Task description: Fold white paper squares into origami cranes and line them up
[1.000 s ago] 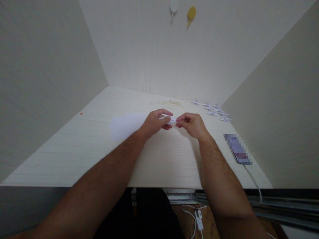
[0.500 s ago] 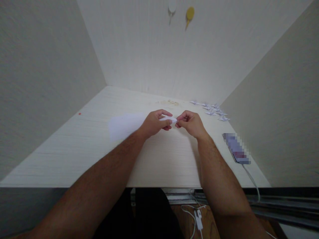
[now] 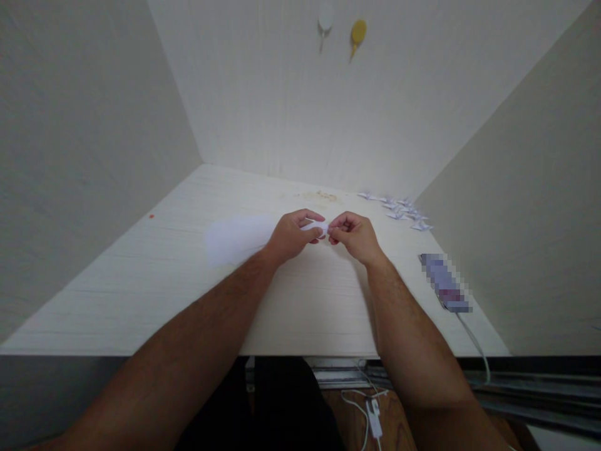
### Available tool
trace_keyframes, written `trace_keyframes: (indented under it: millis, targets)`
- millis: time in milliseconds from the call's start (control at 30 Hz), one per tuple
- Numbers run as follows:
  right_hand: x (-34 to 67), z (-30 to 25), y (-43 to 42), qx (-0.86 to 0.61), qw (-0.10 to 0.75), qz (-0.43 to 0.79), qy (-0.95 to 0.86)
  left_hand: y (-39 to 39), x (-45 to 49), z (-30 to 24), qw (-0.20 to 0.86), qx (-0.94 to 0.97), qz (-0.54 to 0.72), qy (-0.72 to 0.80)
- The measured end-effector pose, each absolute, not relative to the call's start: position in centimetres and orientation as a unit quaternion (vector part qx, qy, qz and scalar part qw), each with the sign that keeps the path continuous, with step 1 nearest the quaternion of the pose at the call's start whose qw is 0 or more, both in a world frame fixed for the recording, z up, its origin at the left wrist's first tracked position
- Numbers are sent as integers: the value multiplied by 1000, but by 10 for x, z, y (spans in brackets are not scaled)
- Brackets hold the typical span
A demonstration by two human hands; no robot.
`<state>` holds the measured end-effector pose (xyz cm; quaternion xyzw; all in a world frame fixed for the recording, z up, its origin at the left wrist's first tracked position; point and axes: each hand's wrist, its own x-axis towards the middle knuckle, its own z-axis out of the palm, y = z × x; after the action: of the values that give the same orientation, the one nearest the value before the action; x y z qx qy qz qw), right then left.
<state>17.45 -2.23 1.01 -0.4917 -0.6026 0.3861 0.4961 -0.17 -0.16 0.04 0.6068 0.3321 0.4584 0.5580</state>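
Observation:
Over the middle of the white table, my left hand [image 3: 297, 235] pinches a small folded white paper [image 3: 321, 225] between thumb and fingers. At the paper's right end, my right hand [image 3: 353, 234] has its thumb and fingertips closed on the tip. The fingers cover most of the paper, so its full shape is hidden. White paper [image 3: 237, 239] lies flat on the table to the left, partly behind my left forearm. At the back right rest several small folded paper figures [image 3: 399, 209], white with pointed ends, like cranes.
A phone [image 3: 445, 283], its screen blurred out, lies at the right with a white cable [image 3: 474, 341] running over the front edge of the table [image 3: 305, 326]. Walls enclose three sides. Two hooks, one yellow [image 3: 359, 31], are on the back wall. A white power strip [image 3: 374, 418] lies below.
My right hand has shifted slightly left, closer to my left hand, and less of the paper shows between them. The phone and paper figures stay where they were.

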Motion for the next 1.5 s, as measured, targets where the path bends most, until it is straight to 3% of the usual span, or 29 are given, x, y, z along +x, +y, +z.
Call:
trace_keyframes:
  millis: [467, 667, 1167, 1500]
  targets:
    - [164, 9, -22, -540, 518, 343, -568, -3, 3, 0, 564, 562, 480, 368]
    - [160, 7, -23, -526, 505, 389, -563, -5, 3, 1, 572, 566, 486, 342]
    - [156, 9, -27, -512, 535, 377, -557, 2, 0, -8, 485, 623, 478, 385]
    - [160, 11, -26, -516, 553, 359, -548, -1, 1, -2, 480, 590, 503, 411]
